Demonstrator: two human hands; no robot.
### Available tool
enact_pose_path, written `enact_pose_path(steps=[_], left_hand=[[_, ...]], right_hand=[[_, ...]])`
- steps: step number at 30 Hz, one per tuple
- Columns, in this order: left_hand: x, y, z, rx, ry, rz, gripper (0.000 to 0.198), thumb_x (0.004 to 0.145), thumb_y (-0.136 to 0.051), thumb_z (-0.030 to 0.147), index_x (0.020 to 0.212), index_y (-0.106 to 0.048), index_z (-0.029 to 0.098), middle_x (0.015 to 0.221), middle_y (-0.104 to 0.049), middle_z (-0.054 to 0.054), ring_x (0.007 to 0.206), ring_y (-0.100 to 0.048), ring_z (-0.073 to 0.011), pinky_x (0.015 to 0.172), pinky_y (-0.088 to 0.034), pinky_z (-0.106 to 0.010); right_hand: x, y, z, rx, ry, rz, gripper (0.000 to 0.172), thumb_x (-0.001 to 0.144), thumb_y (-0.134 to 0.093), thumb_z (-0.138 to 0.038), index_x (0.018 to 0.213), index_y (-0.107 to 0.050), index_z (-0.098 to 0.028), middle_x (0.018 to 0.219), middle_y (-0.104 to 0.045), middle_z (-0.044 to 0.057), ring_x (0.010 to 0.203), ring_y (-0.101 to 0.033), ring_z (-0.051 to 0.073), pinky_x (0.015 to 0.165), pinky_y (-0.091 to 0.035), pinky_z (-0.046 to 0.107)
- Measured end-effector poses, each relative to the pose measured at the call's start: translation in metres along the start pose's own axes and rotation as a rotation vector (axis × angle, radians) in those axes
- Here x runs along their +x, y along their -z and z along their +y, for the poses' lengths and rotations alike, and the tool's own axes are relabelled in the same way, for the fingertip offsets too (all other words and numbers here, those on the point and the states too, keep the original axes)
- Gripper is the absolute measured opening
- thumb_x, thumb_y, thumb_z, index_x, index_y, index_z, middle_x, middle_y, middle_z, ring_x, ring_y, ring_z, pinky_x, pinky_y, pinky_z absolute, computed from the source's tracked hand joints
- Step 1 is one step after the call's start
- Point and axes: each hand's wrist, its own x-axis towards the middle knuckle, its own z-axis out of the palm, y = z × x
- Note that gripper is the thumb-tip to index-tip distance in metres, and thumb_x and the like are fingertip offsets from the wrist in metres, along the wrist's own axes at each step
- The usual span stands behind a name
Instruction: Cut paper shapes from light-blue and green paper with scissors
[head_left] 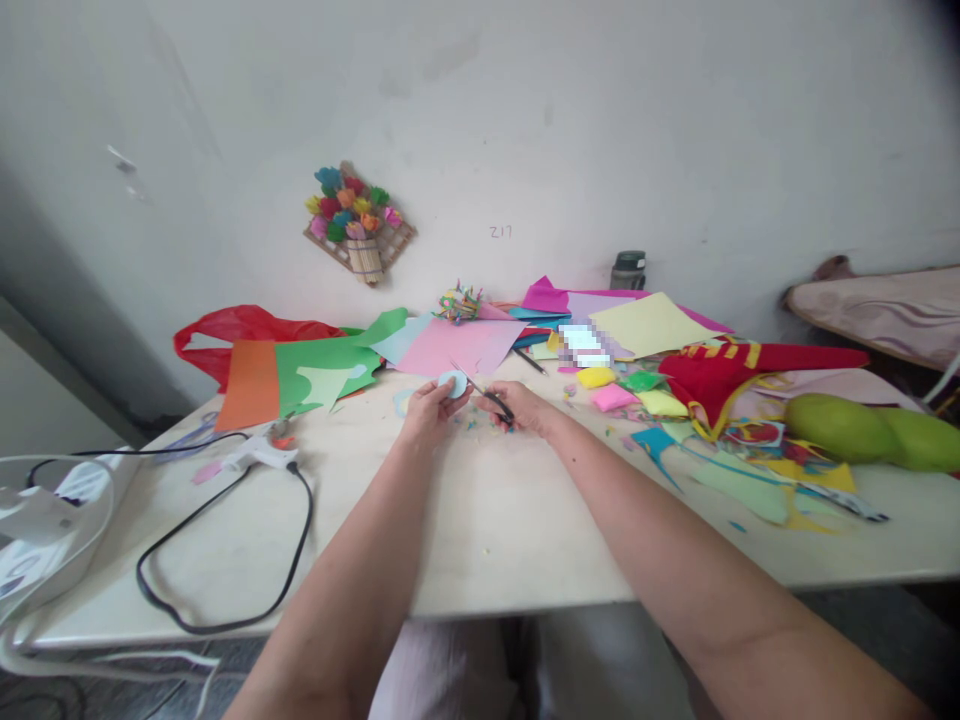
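Paper disc (457,384), pinched by left hand (430,409), scissors (501,405) gripped in right hand (520,408), blades (475,383) close to disc, perhaps touching it, small scraps (471,426) on table (517,530).

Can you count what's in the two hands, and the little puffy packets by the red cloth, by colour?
Light blue round paper piece in the left hand: 1
Black-handled metal scissors in the right hand: 1
Yellow puffy packet: 1
Pink puffy packet: 1
Bright green puffy packet: 1
Pale yellow-green puffy packet: 1
Total: 6
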Motion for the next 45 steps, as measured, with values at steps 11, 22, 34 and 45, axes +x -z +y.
enact_pose_path(steps=[11, 22, 34, 45], left_hand=[[0.0009, 0.0011, -0.0001, -0.006, -0.002, 0.032, 0.007, 0.069, -0.063, 0.011, 0.074, -0.059, 0.01, 0.073, -0.068, -0.009, 0.072, -0.066, -0.0189, 0.064, -0.053, -0.027], [0.0007, 0.0006, 0.0014, 0.004, -0.001, 0.056, 0.006, 0.071, -0.061, 0.01, 0.077, -0.059, 0.009, 0.075, -0.068, -0.01, 0.071, -0.067, -0.0189, 0.063, -0.053, -0.026], [0.0007, 0.0011, 0.0018, -0.014, -0.014, 0.071, 0.007, 0.071, -0.062, 0.01, 0.077, -0.058, 0.009, 0.073, -0.068, -0.009, 0.069, -0.067, -0.0184, 0.064, -0.053, -0.026], [0.0004, 0.0012, 0.0037, 0.006, 0.002, 0.091, 0.008, 0.071, -0.063, 0.011, 0.078, -0.059, 0.01, 0.075, -0.068, -0.009, 0.07, -0.067, -0.0185, 0.064, -0.054, -0.026]], right_hand=[[-0.0022, -0.0022, -0.0056, 0.074, 0.01, 0.01, 0.026, 0.066, -0.068, -0.033, 0.068, -0.049, -0.015, 0.041, -0.046, -0.007, 0.03, -0.04, 0.005, 0.03, -0.031, 0.016], [-0.0028, -0.0018, -0.0063, 0.075, 0.015, 0.018, 0.024, 0.068, -0.067, -0.029, 0.065, -0.049, -0.015, 0.04, -0.046, -0.007, 0.03, -0.039, 0.005, 0.031, -0.031, 0.016], [0.0003, -0.0013, -0.0027, 0.073, 0.018, 0.01, 0.027, 0.066, -0.07, -0.033, 0.066, -0.049, -0.015, 0.04, -0.046, -0.008, 0.03, -0.038, 0.004, 0.031, -0.031, 0.016], [0.004, -0.0012, 0.0008, 0.07, 0.023, 0.006, 0.026, 0.065, -0.07, -0.031, 0.067, -0.05, -0.015, 0.04, -0.046, -0.007, 0.029, -0.038, 0.004, 0.03, -0.03, 0.015]])
